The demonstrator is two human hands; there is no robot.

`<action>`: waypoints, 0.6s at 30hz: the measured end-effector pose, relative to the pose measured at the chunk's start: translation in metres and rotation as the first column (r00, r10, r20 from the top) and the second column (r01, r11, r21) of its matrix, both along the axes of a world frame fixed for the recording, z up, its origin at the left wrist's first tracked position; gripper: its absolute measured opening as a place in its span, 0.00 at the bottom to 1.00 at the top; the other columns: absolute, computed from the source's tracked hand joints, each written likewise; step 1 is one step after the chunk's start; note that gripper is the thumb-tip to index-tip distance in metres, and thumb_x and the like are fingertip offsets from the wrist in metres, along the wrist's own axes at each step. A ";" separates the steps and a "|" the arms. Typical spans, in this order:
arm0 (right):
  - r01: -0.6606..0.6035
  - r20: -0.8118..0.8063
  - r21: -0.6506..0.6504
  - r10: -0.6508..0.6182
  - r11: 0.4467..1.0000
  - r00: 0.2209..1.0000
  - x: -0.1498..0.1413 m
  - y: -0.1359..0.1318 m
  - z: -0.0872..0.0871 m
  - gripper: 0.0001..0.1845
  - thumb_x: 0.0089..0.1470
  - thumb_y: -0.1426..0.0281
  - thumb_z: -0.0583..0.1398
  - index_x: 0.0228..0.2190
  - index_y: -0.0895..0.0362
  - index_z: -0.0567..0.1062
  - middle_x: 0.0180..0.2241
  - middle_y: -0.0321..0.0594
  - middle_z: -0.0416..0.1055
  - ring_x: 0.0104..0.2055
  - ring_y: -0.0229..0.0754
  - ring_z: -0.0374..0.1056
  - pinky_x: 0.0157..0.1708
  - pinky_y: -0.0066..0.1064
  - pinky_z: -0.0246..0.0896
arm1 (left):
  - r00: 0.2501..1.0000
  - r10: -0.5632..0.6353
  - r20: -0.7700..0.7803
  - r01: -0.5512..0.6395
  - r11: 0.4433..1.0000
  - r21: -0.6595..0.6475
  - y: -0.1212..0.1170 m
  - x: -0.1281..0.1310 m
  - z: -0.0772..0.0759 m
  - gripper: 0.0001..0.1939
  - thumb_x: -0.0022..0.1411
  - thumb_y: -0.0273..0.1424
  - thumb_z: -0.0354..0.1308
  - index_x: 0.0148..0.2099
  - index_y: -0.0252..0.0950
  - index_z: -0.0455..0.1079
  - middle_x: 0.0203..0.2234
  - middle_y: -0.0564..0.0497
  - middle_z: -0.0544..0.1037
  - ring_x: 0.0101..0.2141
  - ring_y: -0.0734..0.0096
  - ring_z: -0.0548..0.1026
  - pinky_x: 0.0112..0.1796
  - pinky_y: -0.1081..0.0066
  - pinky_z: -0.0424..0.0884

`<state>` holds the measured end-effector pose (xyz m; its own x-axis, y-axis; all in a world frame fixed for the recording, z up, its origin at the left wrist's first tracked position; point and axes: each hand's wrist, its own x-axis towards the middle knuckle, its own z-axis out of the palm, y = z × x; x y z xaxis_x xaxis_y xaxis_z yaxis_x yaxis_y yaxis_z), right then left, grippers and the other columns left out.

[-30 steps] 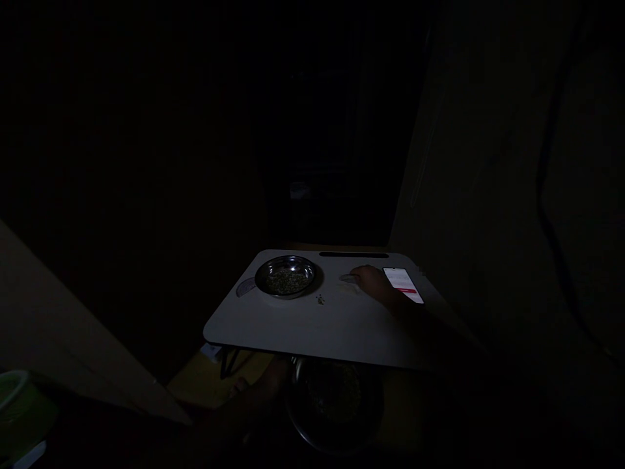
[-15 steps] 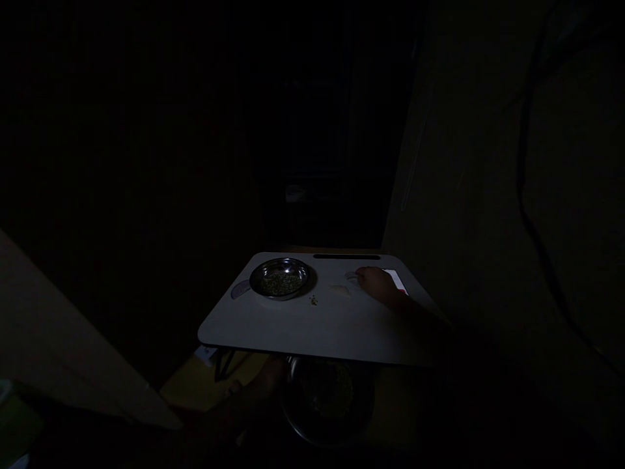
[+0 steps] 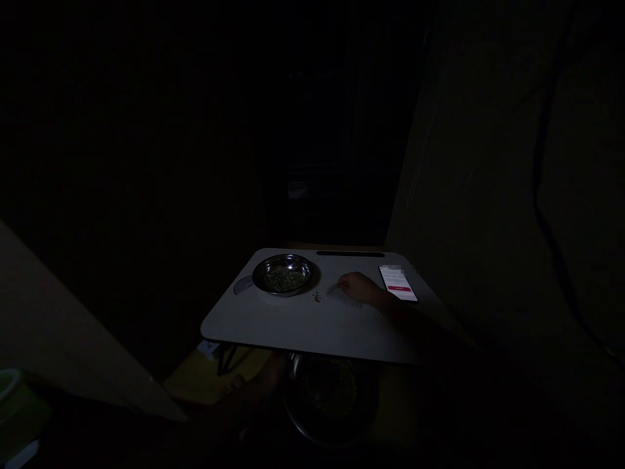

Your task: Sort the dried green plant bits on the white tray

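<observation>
On a small white folding table [image 3: 293, 326], my right hand [image 3: 359, 288] is closed, its fingertips pinching a thin, translucent piece of plastic [image 3: 333, 288]. More of that pale, see-through material shows below the hand; its exact kind is unclear. A few small greenish bits [image 3: 317, 297] lie just left of it. Further left stands a steel bowl [image 3: 283, 292] with chopped green pieces in it. My left hand [image 3: 274, 371] is low, by the near table edge, next to the rim of a larger metal bowl [image 3: 303, 430]. Darkness and the table edge hide its fingers.
A phone [image 3: 399, 284] with a lit screen lies at the table's right. A patterned, rounded mark [image 3: 243, 285] is left of the steel bowl. A dark slot [image 3: 350, 254] runs along the far edge. A wall with a hanging cable [image 3: 540, 195] stands right.
My right hand has moved left and slightly nearer across the tabletop with the plastic piece, uncovering the phone. The view has shifted slightly. My left hand stays by the larger bowl.
</observation>
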<state>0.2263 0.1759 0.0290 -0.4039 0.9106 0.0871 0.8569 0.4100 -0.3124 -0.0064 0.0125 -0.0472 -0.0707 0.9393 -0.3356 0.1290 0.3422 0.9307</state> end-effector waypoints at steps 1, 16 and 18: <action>-0.013 0.000 0.004 0.013 1.000 1.000 -0.002 0.000 -0.001 0.14 0.47 0.72 0.50 0.34 0.58 0.72 0.35 0.41 0.70 0.35 0.36 0.64 0.32 0.22 0.52 | 1.000 0.004 0.006 -0.004 1.000 0.006 0.000 0.001 0.002 0.22 0.50 0.42 0.47 0.44 0.34 0.65 0.34 0.42 0.74 0.38 0.53 0.69 0.36 0.60 0.63; -0.104 0.002 0.037 0.104 0.994 0.995 -0.011 -0.002 -0.003 0.15 0.46 0.73 0.49 0.35 0.57 0.72 0.35 0.40 0.70 0.35 0.36 0.64 0.32 0.22 0.53 | 0.989 -0.097 0.112 0.095 0.995 0.022 0.003 0.001 0.021 0.24 0.50 0.42 0.48 0.46 0.34 0.63 0.43 0.41 0.69 0.44 0.55 0.65 0.43 0.60 0.59; -0.111 0.006 0.047 0.110 0.993 0.994 -0.010 -0.003 -0.003 0.15 0.46 0.73 0.49 0.34 0.57 0.72 0.35 0.40 0.70 0.35 0.36 0.64 0.33 0.22 0.53 | 0.988 -0.119 0.102 0.116 0.992 0.042 0.002 -0.001 0.022 0.23 0.49 0.40 0.50 0.45 0.33 0.64 0.43 0.41 0.69 0.45 0.55 0.64 0.45 0.60 0.57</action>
